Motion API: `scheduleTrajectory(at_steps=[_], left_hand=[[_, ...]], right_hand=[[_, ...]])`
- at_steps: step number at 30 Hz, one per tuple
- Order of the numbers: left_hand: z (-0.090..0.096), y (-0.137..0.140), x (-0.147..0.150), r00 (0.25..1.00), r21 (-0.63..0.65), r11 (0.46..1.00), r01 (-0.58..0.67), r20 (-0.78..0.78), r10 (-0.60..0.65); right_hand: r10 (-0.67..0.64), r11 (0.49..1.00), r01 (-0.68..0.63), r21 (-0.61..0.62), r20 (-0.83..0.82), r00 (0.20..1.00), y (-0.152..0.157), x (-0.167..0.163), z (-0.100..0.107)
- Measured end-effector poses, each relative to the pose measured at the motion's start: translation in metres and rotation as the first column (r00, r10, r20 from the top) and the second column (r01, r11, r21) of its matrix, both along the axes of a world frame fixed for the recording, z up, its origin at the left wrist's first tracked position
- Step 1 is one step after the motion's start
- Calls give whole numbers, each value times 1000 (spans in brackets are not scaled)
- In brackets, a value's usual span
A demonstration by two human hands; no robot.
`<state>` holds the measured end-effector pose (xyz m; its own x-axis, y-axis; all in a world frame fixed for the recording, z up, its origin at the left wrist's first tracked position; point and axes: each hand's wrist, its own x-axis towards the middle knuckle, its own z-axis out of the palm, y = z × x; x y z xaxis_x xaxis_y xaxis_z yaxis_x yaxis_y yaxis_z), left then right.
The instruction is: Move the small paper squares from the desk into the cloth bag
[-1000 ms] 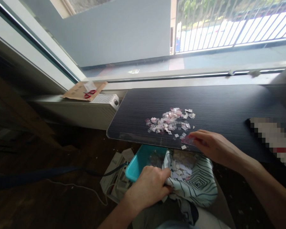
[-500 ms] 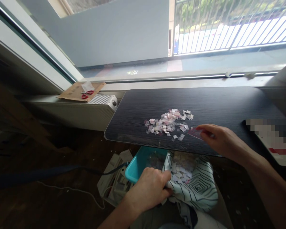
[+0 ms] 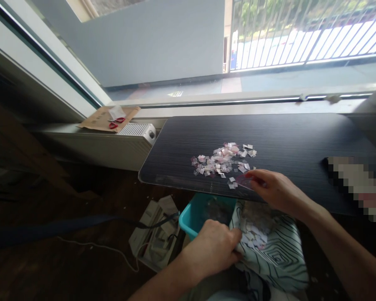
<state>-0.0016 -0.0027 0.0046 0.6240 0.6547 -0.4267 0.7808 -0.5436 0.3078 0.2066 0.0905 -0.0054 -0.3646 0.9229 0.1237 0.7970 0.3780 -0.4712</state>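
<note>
Small white and pinkish paper-like squares [image 3: 221,158] lie in a loose heap on the dark table [image 3: 288,138]. My right hand [image 3: 271,187] pinches a clear, pink-edged plastic piece [image 3: 244,181], its edge low over the tabletop beside a few stray squares. Below the front edge, my left hand [image 3: 214,243] is closed on the rim of a patterned cloth bag [image 3: 282,257], light green with dark lines. White pieces [image 3: 255,236] fill the bag's opening. Left of the bag is a turquoise tub [image 3: 188,219], its dim contents hard to make out.
Red-handled scissors [image 3: 115,122] rest on a brown envelope [image 3: 97,119] on the sill at left, near a white radiator [image 3: 139,130]. A pixelated device [image 3: 354,179] lies at the table's right. White boxes [image 3: 158,232] and a cord [image 3: 103,250] are on the floor.
My right hand has moved left with the plastic piece, toward the stray squares near the front edge. My left hand, the bag and the tub have shifted right in view.
</note>
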Motion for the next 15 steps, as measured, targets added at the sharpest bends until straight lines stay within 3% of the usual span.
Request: scheduleTrajectory(at_steps=[6,12,15], left_hand=[[0,6,22,995,41,996,84,56,-86],[3,8,23,992,48,993,106,60,-108],[4,8,23,993,42,994,99,55,-101]], right_hand=[[-43,998,45,37,-43,998,7,-11,-2],[174,977,-186,-106,-115,978,-8,-22,5],[142,981,-158,-112,-139,980,-12,-20,6]])
